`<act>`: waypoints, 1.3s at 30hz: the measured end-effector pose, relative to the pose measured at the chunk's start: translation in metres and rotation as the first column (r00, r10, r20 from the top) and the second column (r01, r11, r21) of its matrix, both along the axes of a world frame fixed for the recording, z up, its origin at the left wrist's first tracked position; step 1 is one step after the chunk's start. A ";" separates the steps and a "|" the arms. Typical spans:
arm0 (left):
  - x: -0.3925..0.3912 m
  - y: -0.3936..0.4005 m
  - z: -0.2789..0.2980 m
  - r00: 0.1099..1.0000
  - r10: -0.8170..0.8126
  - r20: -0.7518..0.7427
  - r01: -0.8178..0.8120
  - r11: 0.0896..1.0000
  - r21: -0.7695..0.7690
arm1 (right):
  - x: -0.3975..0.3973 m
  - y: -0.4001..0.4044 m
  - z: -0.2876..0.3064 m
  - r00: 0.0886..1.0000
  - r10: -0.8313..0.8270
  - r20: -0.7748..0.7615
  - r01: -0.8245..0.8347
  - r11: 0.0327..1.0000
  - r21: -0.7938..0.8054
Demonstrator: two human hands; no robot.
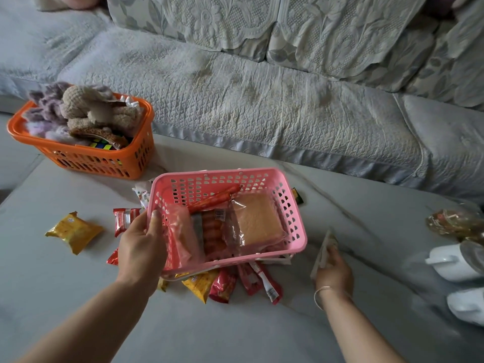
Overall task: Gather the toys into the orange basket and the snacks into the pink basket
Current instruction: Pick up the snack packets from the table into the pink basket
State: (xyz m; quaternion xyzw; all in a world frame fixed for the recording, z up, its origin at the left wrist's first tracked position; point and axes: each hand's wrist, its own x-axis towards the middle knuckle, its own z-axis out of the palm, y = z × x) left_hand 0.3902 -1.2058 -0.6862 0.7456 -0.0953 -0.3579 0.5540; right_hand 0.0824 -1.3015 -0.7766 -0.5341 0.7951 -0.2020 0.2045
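Head view: the left hand (142, 247) grips the near-left rim of the pink basket (293, 205), tilted above a heap of snack packets (222, 284) partly hidden beneath it, and holding a long red sausage (214, 199), a sausage pack (213, 231) and a clear-wrapped cake (255, 221); no print on any wrapper is legible. The right hand (334, 271), right of the basket, pinches a pale packet (323, 252), blurred and unreadable. Beyond the left hand, the orange basket (125, 163) holds plush toys (86, 111) and a half-covered puzzle cube (100, 145); a yellow packet (74, 231) lies to that hand's left.
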 end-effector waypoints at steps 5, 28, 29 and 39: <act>-0.006 -0.003 0.003 1.000 -0.026 0.000 0.026 1.000 0.001 | -0.004 -0.026 0.055 0.932 -0.148 0.331 0.191 0.976 -0.101; -0.056 -0.011 0.007 0.993 -0.100 -0.054 0.095 0.991 -0.093 | 0.143 0.018 0.137 0.737 0.631 0.240 -0.676 0.694 0.249; -0.057 -0.011 0.007 0.994 -0.098 -0.057 0.092 0.991 -0.097 | 0.151 0.019 0.133 0.720 0.660 0.216 -0.691 0.655 0.306; -0.057 -0.003 0.003 0.991 -0.098 -0.091 0.091 0.993 -0.070 | 0.166 0.021 0.130 0.598 0.791 0.127 -0.716 0.457 0.528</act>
